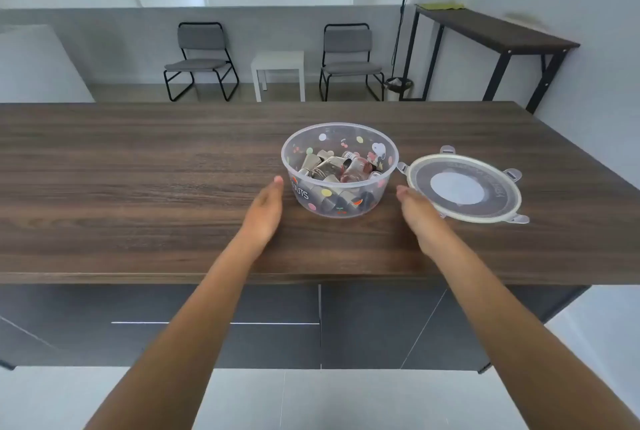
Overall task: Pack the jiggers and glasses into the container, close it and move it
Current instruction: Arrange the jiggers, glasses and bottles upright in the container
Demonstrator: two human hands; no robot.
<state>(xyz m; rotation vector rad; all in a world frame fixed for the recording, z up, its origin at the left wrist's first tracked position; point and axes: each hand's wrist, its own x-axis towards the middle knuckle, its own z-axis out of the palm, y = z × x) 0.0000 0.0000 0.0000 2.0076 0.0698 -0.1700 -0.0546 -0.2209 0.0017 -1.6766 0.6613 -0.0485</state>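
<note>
A clear round container [388, 166] with coloured stickers stands on the dark wooden counter [138, 187]. Metal jiggers [317, 166] and small glasses [358, 168] lie piled inside it. Its round lid [464, 187], with snap tabs around the rim, rests flat on the counter just to the right, touching the container's side. My left hand [265, 211] is held flat and upright a little left of the container, holding nothing. On the other side, my right hand [420, 218] is stretched out between the container and the lid, also with nothing in it.
The counter's front edge runs below my forearms, with grey cabinet fronts [381, 325] under it. Beyond the counter are two grey chairs [199, 59], a small white side table [278, 73], a bin [398, 86] and a tall dark table [495, 34] at right.
</note>
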